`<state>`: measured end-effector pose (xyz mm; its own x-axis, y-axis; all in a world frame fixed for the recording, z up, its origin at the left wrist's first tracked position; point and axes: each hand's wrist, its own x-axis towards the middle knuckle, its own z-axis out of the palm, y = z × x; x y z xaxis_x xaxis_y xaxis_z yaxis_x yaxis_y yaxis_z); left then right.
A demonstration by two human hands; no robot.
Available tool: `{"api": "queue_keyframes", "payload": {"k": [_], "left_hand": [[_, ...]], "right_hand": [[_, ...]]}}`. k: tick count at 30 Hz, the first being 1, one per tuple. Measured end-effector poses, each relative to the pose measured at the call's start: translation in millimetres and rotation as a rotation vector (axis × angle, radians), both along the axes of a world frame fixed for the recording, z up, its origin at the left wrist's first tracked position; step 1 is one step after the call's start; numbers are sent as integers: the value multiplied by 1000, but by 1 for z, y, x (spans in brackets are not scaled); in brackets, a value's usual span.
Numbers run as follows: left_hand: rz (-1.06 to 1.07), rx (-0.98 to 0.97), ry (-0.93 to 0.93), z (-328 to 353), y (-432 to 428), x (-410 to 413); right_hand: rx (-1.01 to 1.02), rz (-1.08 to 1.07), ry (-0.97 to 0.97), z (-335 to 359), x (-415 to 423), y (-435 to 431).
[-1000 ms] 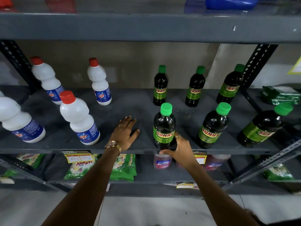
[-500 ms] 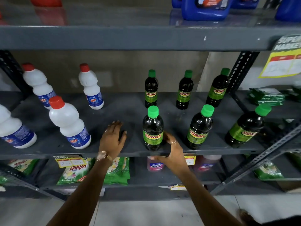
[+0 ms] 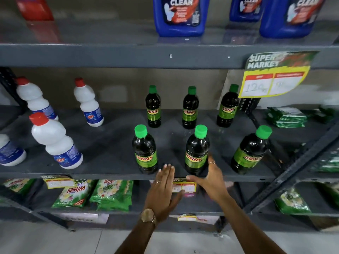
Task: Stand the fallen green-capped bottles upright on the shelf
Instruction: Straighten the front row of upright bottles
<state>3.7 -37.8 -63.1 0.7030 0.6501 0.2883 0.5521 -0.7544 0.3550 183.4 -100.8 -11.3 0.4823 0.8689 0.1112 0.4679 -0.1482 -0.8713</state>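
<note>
Six dark green-capped bottles stand upright on the grey middle shelf [image 3: 110,158], three at the back [image 3: 190,109] and three at the front. My right hand [image 3: 211,178] is spread around the base of the front middle bottle [image 3: 197,151], fingers touching its right side and thumb at the shelf's front edge. Flat, fingers straight and holding nothing, my left hand [image 3: 163,189] hovers at the shelf edge between that bottle and the front left bottle [image 3: 145,151]. The front right bottle [image 3: 249,153] stands apart from both hands. No fallen bottle is in view.
White red-capped bottles [image 3: 56,142] stand on the left of the same shelf. Blue jugs [image 3: 180,15] sit on the shelf above, where a yellow price sign [image 3: 275,77] hangs. Green packets [image 3: 111,195] lie below and at the right [image 3: 286,118]. A slanted steel post [image 3: 293,167] crosses at the right.
My right hand has shifted from the front left bottle's base to the front middle bottle. My left hand left the bare shelf and moved right, between the two. The view tilted up.
</note>
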Motion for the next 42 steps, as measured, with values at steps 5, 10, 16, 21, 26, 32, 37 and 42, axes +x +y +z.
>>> {"api": "queue_keyframes", "payload": {"k": [5, 10, 16, 21, 26, 32, 37, 42], "left_hand": [[36, 162, 211, 1, 16, 21], [38, 189, 278, 12, 28, 40], [33, 224, 255, 8, 31, 47], [38, 227, 211, 7, 30, 47], [59, 229, 205, 8, 28, 48], [83, 222, 215, 8, 24, 50], [79, 224, 204, 7, 24, 49], [86, 236, 200, 3, 26, 50]], "right_hand": [[-16, 34, -37, -11, 11, 3], [-37, 153, -36, -8, 21, 5], [-95, 242, -11, -7, 33, 11], [-122, 278, 4, -10, 39, 12], [-115, 309, -7, -9, 43, 13], [-84, 321, -42, -9, 47, 17], [-2, 246, -23, -13, 44, -2], [319, -353, 131, -33, 40, -73]]}}
